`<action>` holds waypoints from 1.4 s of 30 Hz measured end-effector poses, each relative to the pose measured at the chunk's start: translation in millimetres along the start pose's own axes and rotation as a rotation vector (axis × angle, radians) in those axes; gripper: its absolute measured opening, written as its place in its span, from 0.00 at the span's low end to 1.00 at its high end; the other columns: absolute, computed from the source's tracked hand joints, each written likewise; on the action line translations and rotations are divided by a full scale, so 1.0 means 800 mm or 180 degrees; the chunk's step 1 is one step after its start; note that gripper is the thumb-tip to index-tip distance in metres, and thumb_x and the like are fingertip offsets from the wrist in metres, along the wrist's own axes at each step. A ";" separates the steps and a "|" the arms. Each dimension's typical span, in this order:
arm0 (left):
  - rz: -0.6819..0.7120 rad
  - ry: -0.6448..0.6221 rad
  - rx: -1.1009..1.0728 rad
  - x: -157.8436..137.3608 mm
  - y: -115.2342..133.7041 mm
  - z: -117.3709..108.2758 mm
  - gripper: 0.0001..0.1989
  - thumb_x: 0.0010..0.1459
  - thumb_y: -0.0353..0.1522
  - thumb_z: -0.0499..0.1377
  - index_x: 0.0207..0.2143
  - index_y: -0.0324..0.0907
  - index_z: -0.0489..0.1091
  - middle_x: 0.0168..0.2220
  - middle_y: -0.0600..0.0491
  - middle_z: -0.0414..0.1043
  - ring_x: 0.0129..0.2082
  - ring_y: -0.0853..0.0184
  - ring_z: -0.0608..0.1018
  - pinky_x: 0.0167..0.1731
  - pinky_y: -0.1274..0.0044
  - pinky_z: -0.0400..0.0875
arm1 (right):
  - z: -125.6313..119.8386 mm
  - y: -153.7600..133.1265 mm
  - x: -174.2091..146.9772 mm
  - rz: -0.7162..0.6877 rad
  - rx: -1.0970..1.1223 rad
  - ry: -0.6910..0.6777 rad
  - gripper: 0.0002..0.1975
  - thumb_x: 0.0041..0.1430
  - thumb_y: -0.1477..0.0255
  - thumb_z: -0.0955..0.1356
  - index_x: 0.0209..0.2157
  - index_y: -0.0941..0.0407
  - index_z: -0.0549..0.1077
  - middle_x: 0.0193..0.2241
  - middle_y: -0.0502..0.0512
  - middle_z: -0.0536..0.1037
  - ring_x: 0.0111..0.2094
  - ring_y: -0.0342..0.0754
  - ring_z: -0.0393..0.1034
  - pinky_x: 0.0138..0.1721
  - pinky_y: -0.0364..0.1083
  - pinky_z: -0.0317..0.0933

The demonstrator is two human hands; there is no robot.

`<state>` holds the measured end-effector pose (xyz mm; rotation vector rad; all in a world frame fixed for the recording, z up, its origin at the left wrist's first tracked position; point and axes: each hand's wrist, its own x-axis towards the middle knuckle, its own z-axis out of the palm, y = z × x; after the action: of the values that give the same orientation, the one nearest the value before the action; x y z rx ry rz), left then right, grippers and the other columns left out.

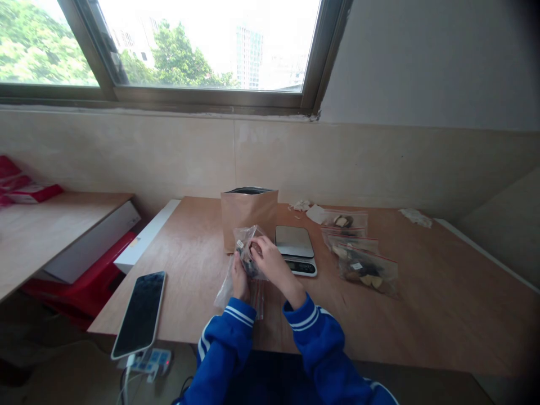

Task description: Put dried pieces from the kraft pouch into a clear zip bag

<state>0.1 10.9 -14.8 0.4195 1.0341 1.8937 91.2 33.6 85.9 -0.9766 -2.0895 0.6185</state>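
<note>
Near the middle of the table, my left hand (240, 279) is closed on the side of a clear plastic bag (250, 269) with dark contents and a small white label. My right hand (269, 257) is at the bag's mouth, its fingers pinched around a dark reddish-brown piece (255, 248) whose kind I cannot make out. Just behind stands an open brown paper pouch (248, 211). To the right of my hands sits a digital kitchen scale (294, 242) with a bare metal plate. More flat clear bags (223, 293) lie under my left hand.
On the right lie several zip bags (368, 273) holding dark and pale pieces. White scraps (300, 206) and a crumpled white piece (415, 217) are near the wall. A phone (140, 315) with a cable overhangs the left front edge, above a power strip (154, 360).
</note>
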 end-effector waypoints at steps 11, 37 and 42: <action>0.0023 -0.0173 -0.0004 0.002 -0.005 -0.004 0.26 0.56 0.49 0.60 0.49 0.40 0.74 0.50 0.45 0.76 0.55 0.58 0.73 0.58 0.68 0.64 | 0.006 0.020 0.008 0.0223 0.0104 0.0022 0.15 0.56 0.71 0.69 0.45 0.58 0.67 0.46 0.63 0.68 0.51 0.56 0.67 0.56 0.56 0.60; 0.0019 -0.0129 -0.0220 0.006 -0.010 -0.008 0.23 0.52 0.45 0.65 0.45 0.41 0.75 0.48 0.47 0.77 0.50 0.58 0.77 0.53 0.68 0.68 | 0.004 0.022 0.010 -0.0149 0.0534 -0.0648 0.19 0.56 0.73 0.68 0.50 0.57 0.67 0.48 0.61 0.73 0.52 0.54 0.68 0.55 0.54 0.60; 0.0043 -0.0134 -0.0171 0.009 -0.015 -0.012 0.21 0.54 0.44 0.64 0.47 0.41 0.74 0.49 0.46 0.76 0.50 0.59 0.76 0.54 0.68 0.67 | 0.008 0.024 0.010 0.0177 0.0828 -0.0545 0.17 0.54 0.75 0.67 0.47 0.57 0.69 0.46 0.60 0.74 0.48 0.53 0.71 0.52 0.53 0.63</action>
<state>-3.2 15.6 -30.8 0.4343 0.9527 1.9123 91.2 50.9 72.4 -0.8599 -2.0677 1.0058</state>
